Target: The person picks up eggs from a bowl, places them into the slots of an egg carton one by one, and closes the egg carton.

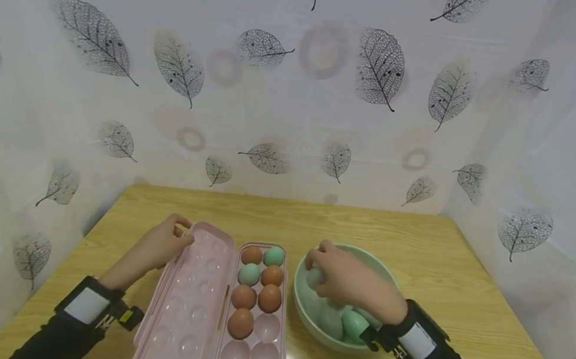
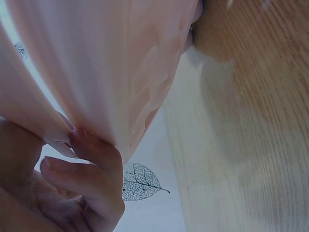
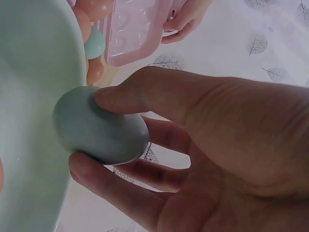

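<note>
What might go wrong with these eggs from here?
The pale green egg is held only by the thumb and fingers of the right hand; it might slip and crack against the green bowl.

The left hand holds the pink lid by its edge; a tug might jolt the brown eggs in the uncovered tray.

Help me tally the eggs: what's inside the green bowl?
At least two green eggs lie near the person's side of the green bowl. The right hand, over it, pinches another egg and hides part of the interior; any eggs beneath can't be seen.
</note>
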